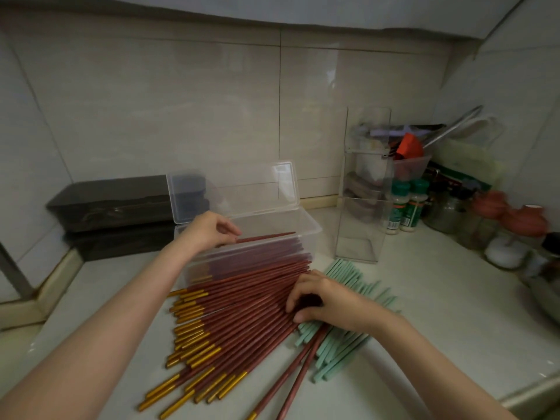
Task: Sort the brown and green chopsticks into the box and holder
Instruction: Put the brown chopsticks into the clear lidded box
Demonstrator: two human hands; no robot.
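left hand [209,230]: pinched a chopstick [266,237] over the box [316,230] (lid up)
right hand [324,298]: fingers curled round the brown pile [242,313]

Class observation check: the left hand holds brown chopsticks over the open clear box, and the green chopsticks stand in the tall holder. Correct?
No: the head view shows the green chopsticks lying on the counter, not in the tall holder. The rest is right.

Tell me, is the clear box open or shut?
Open: its lid stands raised behind the clear box, and brown chopsticks lie inside.
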